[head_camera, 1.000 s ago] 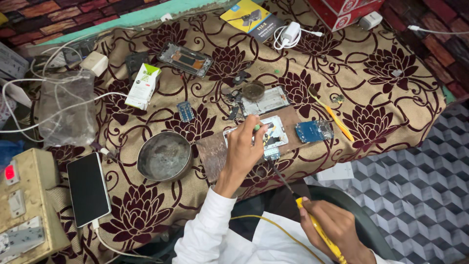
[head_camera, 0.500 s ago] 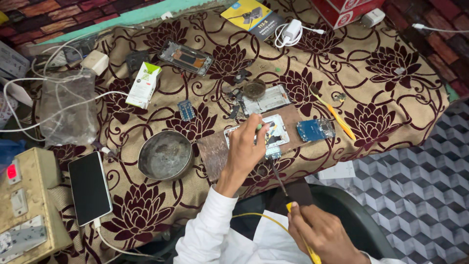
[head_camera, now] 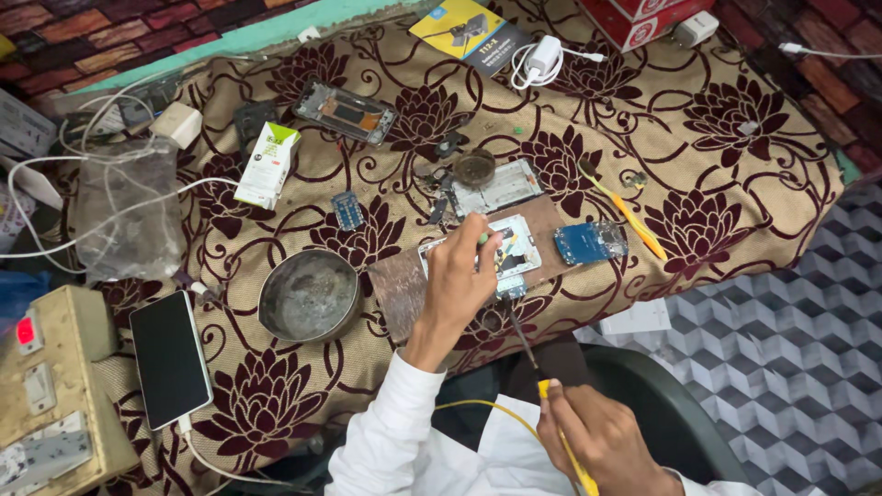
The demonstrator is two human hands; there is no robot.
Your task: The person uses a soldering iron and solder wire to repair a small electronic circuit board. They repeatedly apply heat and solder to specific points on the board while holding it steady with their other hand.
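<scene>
Brown flowered cloth covers the whole table (head_camera: 735, 184), brick floor up top and a grey cube-pattern floor off to the right.

Starting at the fingers: the left hand (head_camera: 459, 276) has its fingers (head_camera: 482, 241) pinched shut on some small green-tipped thing (too tiny to say what it is), pressed down onto the opened phone (head_camera: 510, 253) lying on a brown mat (head_camera: 400, 289) near the table's front edge. The right hand (head_camera: 602, 441) is down near the lap, fingers wrapped tight around the yellow handle of a soldering iron (head_camera: 542, 367), whose thin dark tip points up toward the phone's lower edge; I can't tell if it's touching.

As for progress, I'd say it's mid-repair: the phone is already opened up and stripped, with a blue circuit board (head_camera: 590, 243) just to its right, a metal frame (head_camera: 496, 188) and little round tin (head_camera: 475, 168) behind it, and loose bits around. Nothing looks put back together yet.

Further out: a round metal bowl (head_camera: 308, 296), a black phone (head_camera: 172, 358) on a cable, a green-and-white box (head_camera: 266, 165), another phone frame (head_camera: 344, 110), a white charger (head_camera: 542, 57).
</scene>
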